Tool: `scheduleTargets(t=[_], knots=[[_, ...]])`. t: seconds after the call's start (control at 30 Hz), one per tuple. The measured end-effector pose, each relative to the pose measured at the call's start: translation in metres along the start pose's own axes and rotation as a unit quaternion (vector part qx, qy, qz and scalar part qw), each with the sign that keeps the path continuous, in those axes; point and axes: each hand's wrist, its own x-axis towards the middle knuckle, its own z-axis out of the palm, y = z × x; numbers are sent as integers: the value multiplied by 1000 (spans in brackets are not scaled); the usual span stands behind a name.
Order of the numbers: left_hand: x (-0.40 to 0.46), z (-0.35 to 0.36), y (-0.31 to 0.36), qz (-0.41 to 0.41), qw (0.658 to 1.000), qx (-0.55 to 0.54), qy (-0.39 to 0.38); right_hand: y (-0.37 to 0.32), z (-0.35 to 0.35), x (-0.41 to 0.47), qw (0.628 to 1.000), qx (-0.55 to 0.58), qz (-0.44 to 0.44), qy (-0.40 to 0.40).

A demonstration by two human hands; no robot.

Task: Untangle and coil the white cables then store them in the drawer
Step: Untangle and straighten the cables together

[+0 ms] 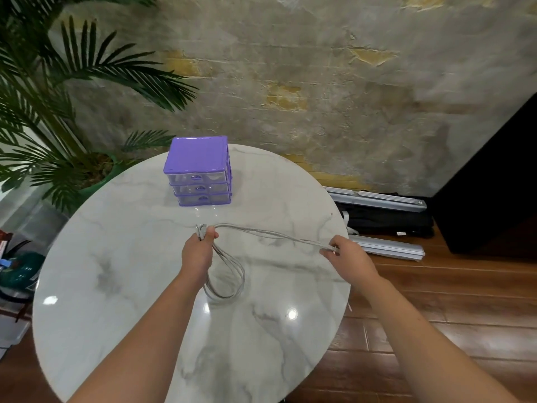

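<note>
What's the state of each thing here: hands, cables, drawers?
Left hand: shut on cables, plug ends sticking out on top.
Right hand: pinching the cables' far end.
Cables: stretched between both hands, loops hanging below the left hand, not fully coiled.
Drawers: all three shut.
Table: holds only the drawers.

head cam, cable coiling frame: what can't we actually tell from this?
- How many white cables: head view, strands run bunched and too thin to count.
- Cable inside the left hand grip and the right hand grip: fingers cover it.
- Purple drawer unit contents: head view, clear fronts too small and glary.
- Near edge of the marble table: hidden by forearms, cut by the frame.
</note>
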Motion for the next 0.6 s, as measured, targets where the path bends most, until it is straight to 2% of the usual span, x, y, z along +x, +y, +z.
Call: scheduleTargets(t=[0.2,0.47,0.6], knots=[[1,-9,-6,-28,997,-72,2,13,-2,-3,988,135,70,29],[1,-8,-4,-56,993,-101,11,14,-25,-1,982,187,8,6],[2,-7,-1,-67,989,-133,9,12,-43,-2,957,288,0,25]])
